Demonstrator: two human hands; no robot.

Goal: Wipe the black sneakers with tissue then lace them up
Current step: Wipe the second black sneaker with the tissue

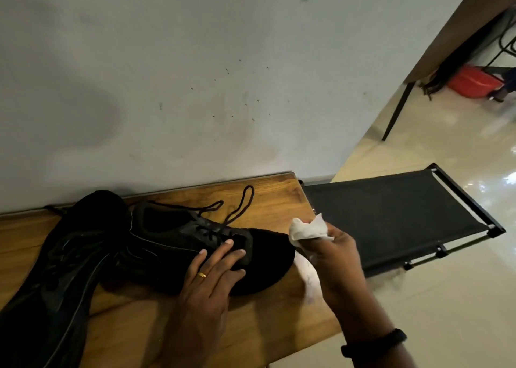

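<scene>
**Black sneaker (173,242) by the table edge**

It lies on the wood table (268,194), with its toe close to the right edge. The left hand (206,278) presses on it with straight fingers. The right hand (340,256) pinches a tissue (307,228) just beside the toe, over the edge. A second sneaker (69,256) touches it on the left. A black rack (391,214) stands to the right, with open floor (418,312) around it.

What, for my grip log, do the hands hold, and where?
The right hand pinches the tissue by its middle; the left hand presses the sneaker forefoot, gripping nothing.
</scene>
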